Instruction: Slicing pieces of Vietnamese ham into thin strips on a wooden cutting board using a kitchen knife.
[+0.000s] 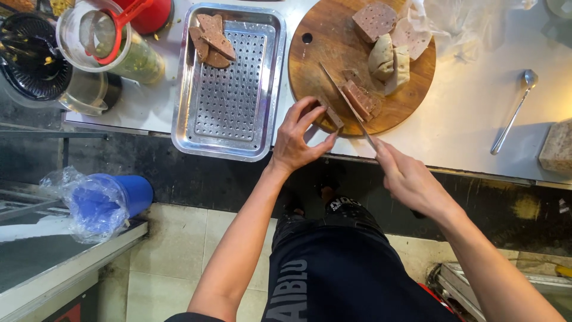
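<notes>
We stood at a pale steel counter [476,113] above a dark cabinet front and a tiled floor, with a round wooden cutting board [316,65] set near its front edge. Our right hand [411,179] was clenched around the handle of a knife [345,101], the handle hidden in the fist, and the long blade ran up and to the left across the board, its edge resting against a short stack of brown meat slices [361,99]. Our left hand [298,140] pinched one cut slice [333,117] between thumb and fingertips, lifted just off the board's near rim beside the blade. We judged the work to be mid-slicing: a piece had just come free and was being taken away while the knife waited at the block. The next move seemed to call for carrying that slice clear of the edge without brushing the blade, most likely left to the perforated metal tray [226,143], where a few like slices [211,42] already lay in the far corner. Both forearms reached forward from the body, the left wrist bent slightly inward, the right wrist straight and angled in toward the board. Farther back on the board sat larger blocks of pinkish and pale loaf [387,42], and a ladle [513,110] lay well to the right.
</notes>
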